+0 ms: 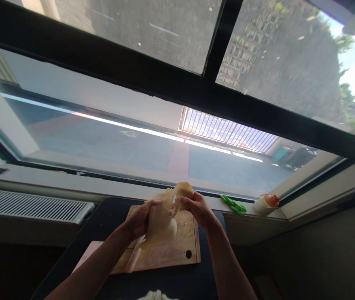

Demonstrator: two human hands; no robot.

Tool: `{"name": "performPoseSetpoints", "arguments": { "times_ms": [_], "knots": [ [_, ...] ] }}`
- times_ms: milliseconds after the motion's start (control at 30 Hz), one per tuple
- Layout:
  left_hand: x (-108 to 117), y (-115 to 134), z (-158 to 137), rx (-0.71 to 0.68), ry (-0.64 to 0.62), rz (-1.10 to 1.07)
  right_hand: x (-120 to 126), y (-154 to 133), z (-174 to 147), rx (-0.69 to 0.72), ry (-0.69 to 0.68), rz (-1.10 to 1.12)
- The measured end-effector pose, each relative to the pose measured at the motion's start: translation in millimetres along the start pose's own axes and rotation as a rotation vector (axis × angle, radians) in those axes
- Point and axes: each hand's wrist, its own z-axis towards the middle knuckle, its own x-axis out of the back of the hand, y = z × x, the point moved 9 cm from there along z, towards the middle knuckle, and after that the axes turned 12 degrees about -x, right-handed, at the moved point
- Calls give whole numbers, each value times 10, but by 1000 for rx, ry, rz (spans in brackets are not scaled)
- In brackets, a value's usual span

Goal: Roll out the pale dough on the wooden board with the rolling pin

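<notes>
Pale-yellow, thin, ragged-edged pliable sheet [160, 221], held above a brown rectangular wooden board [183, 251] with one round hole. Left hand [139, 220] closed on its left edge; right hand [197, 207] pinching its upper right part. Board on black surface [111, 211]. Twisted bright-green cloth [233, 205] on white windowsill [114, 187], right of surface.

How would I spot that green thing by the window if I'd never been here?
Find the big window and look along the pale sill beneath it. To the right of the person's right hand, before the pale, orange-topped pot, lies a twisted green bundle. Its bright green and ropelike twist set it apart from that rounded pot.
</notes>
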Motion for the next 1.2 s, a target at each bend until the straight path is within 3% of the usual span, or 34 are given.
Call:
{"name": "performPoseSetpoints", "arguments": {
  "times_ms": [100,333,500,667,800,1000,1200],
  "knots": [
    [-71,-53,-9,31,-37,-14,-58,12,17,9,-40,-56],
    [93,-113,78,24,110,77,131,160,143,5,154,-191],
    [15,-81,101,-42,93,60,75,236,154,36,211,-128],
    [-167,-103,77,9,55,66,152,250,81,8,30,-7],
    [-258,-79,44,25,60,34,478,454,71,-48,80,170],
    [-336,-21,38,18,7,24,158,922,10,-268,-214,186],
    [-246,107,4,-71,-52,63,326,912,-157,-353,-221,-34]
  ]
}}
